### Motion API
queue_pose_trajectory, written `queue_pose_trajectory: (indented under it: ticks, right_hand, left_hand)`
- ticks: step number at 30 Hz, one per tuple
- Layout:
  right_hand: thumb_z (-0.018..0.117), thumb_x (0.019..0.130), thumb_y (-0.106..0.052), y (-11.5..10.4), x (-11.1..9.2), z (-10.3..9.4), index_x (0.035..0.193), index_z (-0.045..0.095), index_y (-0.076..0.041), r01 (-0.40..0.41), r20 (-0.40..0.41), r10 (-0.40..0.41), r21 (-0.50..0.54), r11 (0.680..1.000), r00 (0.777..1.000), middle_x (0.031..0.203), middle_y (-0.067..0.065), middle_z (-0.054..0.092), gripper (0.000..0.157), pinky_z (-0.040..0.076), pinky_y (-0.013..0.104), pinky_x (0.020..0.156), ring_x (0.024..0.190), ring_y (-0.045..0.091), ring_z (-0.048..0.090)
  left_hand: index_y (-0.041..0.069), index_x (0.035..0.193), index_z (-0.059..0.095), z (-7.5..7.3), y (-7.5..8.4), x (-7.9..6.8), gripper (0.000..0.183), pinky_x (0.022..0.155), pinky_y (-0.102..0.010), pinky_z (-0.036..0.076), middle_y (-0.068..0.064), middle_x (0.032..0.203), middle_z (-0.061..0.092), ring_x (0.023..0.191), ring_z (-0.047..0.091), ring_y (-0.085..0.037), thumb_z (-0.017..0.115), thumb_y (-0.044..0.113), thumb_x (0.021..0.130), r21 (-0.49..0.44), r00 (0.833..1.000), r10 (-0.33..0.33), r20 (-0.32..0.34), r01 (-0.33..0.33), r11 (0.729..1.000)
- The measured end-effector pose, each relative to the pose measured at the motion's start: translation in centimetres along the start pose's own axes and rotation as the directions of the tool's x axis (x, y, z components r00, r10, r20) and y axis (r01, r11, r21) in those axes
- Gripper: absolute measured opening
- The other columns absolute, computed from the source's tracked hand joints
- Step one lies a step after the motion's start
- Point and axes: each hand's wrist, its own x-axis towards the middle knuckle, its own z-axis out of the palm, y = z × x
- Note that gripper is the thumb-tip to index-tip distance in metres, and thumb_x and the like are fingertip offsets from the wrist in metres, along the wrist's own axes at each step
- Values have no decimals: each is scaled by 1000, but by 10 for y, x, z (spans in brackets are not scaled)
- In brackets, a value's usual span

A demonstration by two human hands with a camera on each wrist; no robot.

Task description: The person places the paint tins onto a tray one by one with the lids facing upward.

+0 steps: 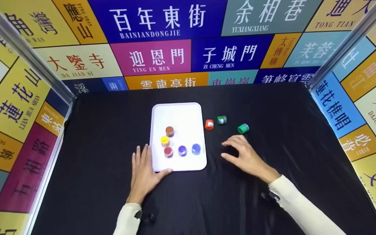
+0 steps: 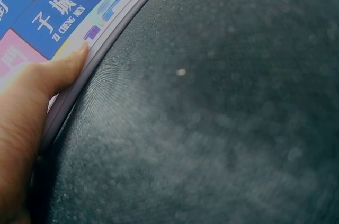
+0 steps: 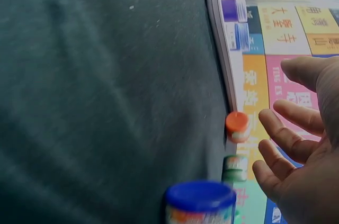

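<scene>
A white tray [image 1: 178, 114] lies on the black cloth. Brown [image 1: 169, 131], yellow [image 1: 164, 141], red [image 1: 168, 152], purple [image 1: 182, 150] and blue [image 1: 196, 148] paint jars stand on it. My left hand [image 1: 144, 178] rests at the tray's near left corner, fingers along the left side, thumb touching the near rim. Right of the tray, my right hand [image 1: 246, 158] hovers with loosely bent fingers and nothing in its grasp. Beyond it are an orange-red jar [image 1: 209, 124], a dark green jar [image 1: 222, 120] and a tipped green jar [image 1: 243, 128].
In the right wrist view, a blue-lidded jar [image 3: 200, 203] stands close to the camera; I cannot pick it out in the head view. Panels printed with place names [image 1: 158, 23] wall the black-covered table [image 1: 103, 130] at the back and both sides.
</scene>
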Motion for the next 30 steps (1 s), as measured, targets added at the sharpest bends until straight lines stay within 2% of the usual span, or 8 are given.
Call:
queue_pose_trajectory:
  ticks: [7, 21, 30]
  right_hand:
    - [92, 90, -15, 6, -17, -13, 123, 79, -1, -49, -25, 48, -9, 999, 999, 125, 13, 73, 38, 41, 16, 110, 123, 32, 61]
    - [92, 90, -10, 19, -45, -28, 124, 78, 1, -113, -36, 114, 11, 994, 993, 126, 13, 71, 39, 38, 8, 108, 124, 32, 58]
    - [93, 87, -8, 28, -60, -28, 121, 79, 2, -92, -62, 93, 21, 996, 994, 123, 13, 73, 38, 37, 10, 112, 122, 34, 60]
  left_hand:
    - [-3, 170, 32, 0, 0, 0, 131, 137, -60, 3, -24, 178, 30, 168, 11, -48, 80, 80, 81, 9, 1000, -6, 4, 6, 1000]
    - [-3, 171, 31, 1, -1, -1, 131, 137, -60, 1, -24, 178, 29, 168, 10, -48, 81, 79, 82, -3, 1000, -10, 11, 10, 1000]
    - [-4, 170, 33, 0, -1, 0, 130, 137, -61, 3, -25, 177, 31, 168, 12, -50, 82, 78, 81, -9, 1000, 9, -10, -9, 1000]
